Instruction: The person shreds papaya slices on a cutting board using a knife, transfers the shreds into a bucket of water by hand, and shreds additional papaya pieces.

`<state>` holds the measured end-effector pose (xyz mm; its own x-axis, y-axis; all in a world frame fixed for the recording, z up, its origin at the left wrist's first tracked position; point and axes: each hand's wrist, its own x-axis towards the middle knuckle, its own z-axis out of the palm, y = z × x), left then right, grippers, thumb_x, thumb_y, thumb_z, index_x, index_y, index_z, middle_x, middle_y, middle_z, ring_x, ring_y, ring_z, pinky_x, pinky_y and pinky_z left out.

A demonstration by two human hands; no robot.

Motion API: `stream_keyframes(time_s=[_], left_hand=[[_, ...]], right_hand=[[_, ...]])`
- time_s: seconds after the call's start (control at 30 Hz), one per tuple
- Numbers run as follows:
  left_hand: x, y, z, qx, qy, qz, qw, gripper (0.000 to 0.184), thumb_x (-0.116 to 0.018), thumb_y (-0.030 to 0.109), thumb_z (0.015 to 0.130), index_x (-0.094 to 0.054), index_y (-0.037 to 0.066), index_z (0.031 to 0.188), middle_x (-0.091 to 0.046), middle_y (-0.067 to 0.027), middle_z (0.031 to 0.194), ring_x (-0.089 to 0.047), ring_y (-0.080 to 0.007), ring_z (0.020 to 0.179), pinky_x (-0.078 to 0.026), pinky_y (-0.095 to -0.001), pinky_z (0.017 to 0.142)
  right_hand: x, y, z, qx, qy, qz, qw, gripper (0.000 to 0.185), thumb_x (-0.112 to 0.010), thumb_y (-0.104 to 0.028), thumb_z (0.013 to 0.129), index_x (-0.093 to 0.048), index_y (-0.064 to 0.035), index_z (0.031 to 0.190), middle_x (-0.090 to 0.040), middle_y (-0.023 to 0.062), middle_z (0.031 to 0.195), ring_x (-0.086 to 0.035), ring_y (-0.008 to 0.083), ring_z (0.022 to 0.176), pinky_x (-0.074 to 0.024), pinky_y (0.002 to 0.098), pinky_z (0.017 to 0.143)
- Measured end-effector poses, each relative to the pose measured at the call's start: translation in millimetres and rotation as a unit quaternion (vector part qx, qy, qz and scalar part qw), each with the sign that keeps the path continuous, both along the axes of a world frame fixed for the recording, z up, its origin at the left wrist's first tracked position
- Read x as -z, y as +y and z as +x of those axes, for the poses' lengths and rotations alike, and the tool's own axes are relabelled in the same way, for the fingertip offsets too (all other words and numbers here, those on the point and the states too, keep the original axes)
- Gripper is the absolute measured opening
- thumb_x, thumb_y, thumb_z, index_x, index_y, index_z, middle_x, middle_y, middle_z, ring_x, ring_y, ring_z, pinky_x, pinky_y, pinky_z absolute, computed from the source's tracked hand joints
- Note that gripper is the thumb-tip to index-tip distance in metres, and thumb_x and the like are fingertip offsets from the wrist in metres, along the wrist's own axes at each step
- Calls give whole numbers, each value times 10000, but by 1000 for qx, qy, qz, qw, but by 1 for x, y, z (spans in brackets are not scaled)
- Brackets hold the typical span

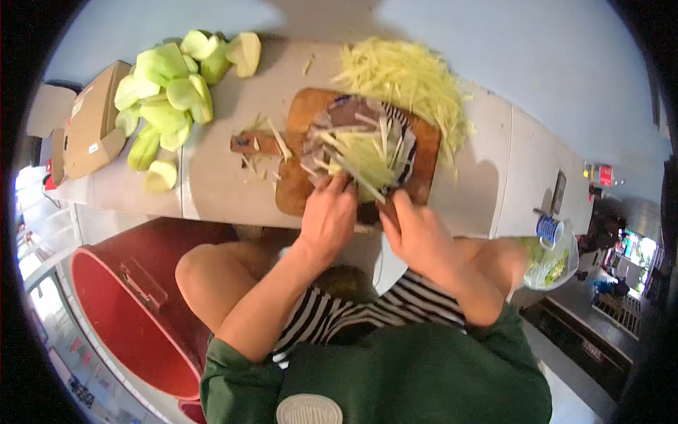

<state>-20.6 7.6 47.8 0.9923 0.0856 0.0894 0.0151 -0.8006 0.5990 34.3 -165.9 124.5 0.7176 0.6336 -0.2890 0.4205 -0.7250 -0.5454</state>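
Observation:
A wooden cutting board (291, 192) with a handle lies on the tiled counter, a striped cloth or plastic (408, 150) spread over it. On the cloth lie pale green strips (367, 157). My right hand (415, 227) is closed on the handle of a knife (360, 178), whose blade points up and left over the strips. My left hand (330, 212) rests at the near edge of the strips beside the blade, fingers curled; what they hold is hidden.
Peeled green pieces (164, 92) are heaped at the left, near an open cardboard box (92, 127). A large pile of shreds (409, 78) lies behind the board. A red bin (141, 297) stands lower left; a cup (549, 230) and plastic bag (558, 265) are at right.

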Motion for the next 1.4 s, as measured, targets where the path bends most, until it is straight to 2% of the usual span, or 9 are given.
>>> stream_keyframes(time_s=[0.13,0.23,0.33,0.53,0.63,0.87,1.0,1.07,1.4], left_hand=[[2,-6,-4,10,22,-24,999,215,-619,-17,729,-631,-39,943,-588,-193,995,-613,-380,953,-547,-427,848],[9,-1,-3,3,-15,-18,1000,202,-633,-15,722,-627,-33,923,-585,-189,997,-610,-383,958,-545,-434,852],[4,-6,-14,16,9,-24,1000,187,-629,-8,733,-629,-29,918,-588,-184,1004,-611,-384,962,-546,-439,855],[11,-4,-11,4,-34,-20,999,188,-643,-23,708,-624,-13,895,-588,-170,975,-615,-372,962,-545,-434,843],[5,-3,-10,9,17,-40,999,167,-633,-19,725,-624,-17,892,-591,-171,974,-617,-368,960,-545,-431,838],[1,-3,-10,-33,-38,-68,996,163,-652,-14,734,-647,-35,896,-564,-211,1001,-575,-384,996,-516,-440,883],[6,-2,-13,-12,-6,-36,999,166,-638,-4,757,-663,-40,916,-560,-228,1031,-561,-383,999,-505,-437,893],[16,-3,-13,-13,-51,-6,999,152,-618,-7,767,-662,-33,910,-568,-218,1033,-554,-380,993,-496,-438,901],[21,-1,-19,-8,-52,-28,998,127,-607,6,765,-665,-11,878,-583,-198,991,-577,-376,951,-503,-439,877]], right_hand=[[16,1,4,7,40,-61,997,246,-637,-153,947,-477,13,1032,-644,291,737,-638,510,727,-497,578,607],[-9,6,3,-3,41,-24,999,239,-637,-145,947,-477,12,1031,-641,291,728,-633,510,719,-491,580,603],[29,-4,1,-4,17,-41,999,238,-643,-144,942,-480,5,1030,-636,290,713,-638,503,721,-495,575,605],[-2,2,-2,-4,21,-2,1000,247,-653,-157,932,-484,-3,1027,-630,290,696,-632,503,697,-490,582,592],[29,-5,-2,10,14,-34,999,241,-645,-163,937,-481,-5,1017,-624,295,686,-629,509,685,-492,587,588],[38,-6,-6,11,12,-25,1000,232,-632,-160,948,-477,2,1006,-619,298,671,-626,514,670,-490,600,587],[17,0,-8,-1,6,-41,999,231,-629,-158,952,-475,7,1005,-619,299,672,-627,516,675,-490,593,578],[3,2,-11,-30,-18,-13,999,262,-639,-155,944,-451,21,995,-638,270,655,-662,486,651,-540,564,563],[2,0,-13,-47,-40,19,998,254,-636,-160,948,-462,21,994,-630,284,649,-655,487,638,-530,560,544]])
